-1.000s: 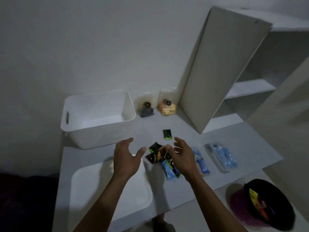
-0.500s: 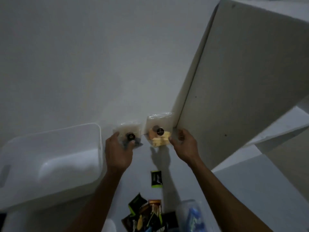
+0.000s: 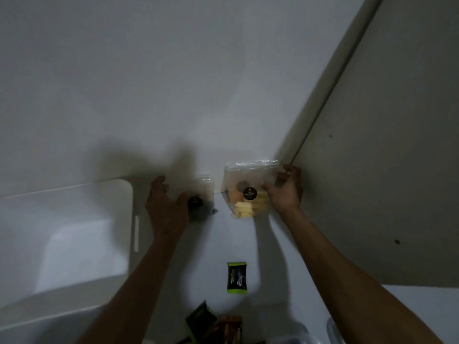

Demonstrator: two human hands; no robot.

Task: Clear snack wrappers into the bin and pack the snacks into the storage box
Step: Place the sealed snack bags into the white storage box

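Note:
Two clear snack bags stand against the back wall. My left hand point(image 3: 167, 206) closes around the left bag of dark snacks point(image 3: 202, 197). My right hand point(image 3: 285, 192) grips the right side of the bag of yellow and orange snacks point(image 3: 244, 192), which bears a round black sticker. The white storage box point(image 3: 74, 234) sits just left of my left hand, open on top. A small black and green packet point(image 3: 237, 278) lies on the table between my forearms. A pile of dark wrappers point(image 3: 213, 326) shows at the bottom edge.
A white shelf unit's side panel point(image 3: 372, 145) rises close to the right of my right hand. The grey wall is directly behind the bags. A clear container's edge point(image 3: 298, 336) shows at the bottom right.
Both hands went from the wrapper pile to the two bags at the wall and took hold of them. The view moved closer and tilted up.

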